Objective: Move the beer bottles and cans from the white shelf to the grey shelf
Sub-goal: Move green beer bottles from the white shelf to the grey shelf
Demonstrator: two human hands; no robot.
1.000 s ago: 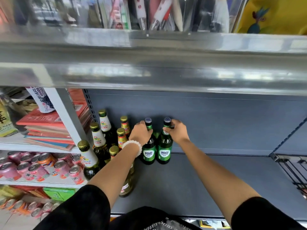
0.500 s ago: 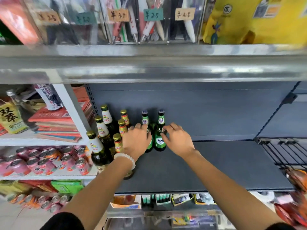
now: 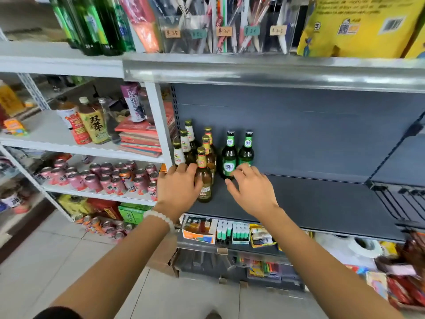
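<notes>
1. Standing to the right, the grey shelf [image 3: 310, 199] has a dark back panel and a wide bare board; its bottles are all grouped at its left end.
2. The white shelf [image 3: 76, 146] adjoins it on the left, carrying tea bottles and a stack of red books [image 3: 142, 139] on one level and pink cans [image 3: 103, 178] on the level below.
3. Tall green bottles [image 3: 92, 26] stand on the white shelf's top level, blurred.
4. A cluster of gold-capped bottles [image 3: 193, 153] stands on the grey shelf against its left upright, some with white neck labels, some brown with red labels.
5. Two green beer bottles [image 3: 236, 155] stand upright side by side just right of that cluster, touching or nearly touching each other.
6. The left hand [image 3: 179, 189], with a white bead bracelet [image 3: 161, 218] on the wrist, has its fingers spread and relaxed in front of the gold-capped bottles, gripping nothing.
7. The right hand [image 3: 253, 189] is also spread, fingers loose, just in front of the base of the green pair; whether the fingertips touch the glass cannot be told.
</notes>
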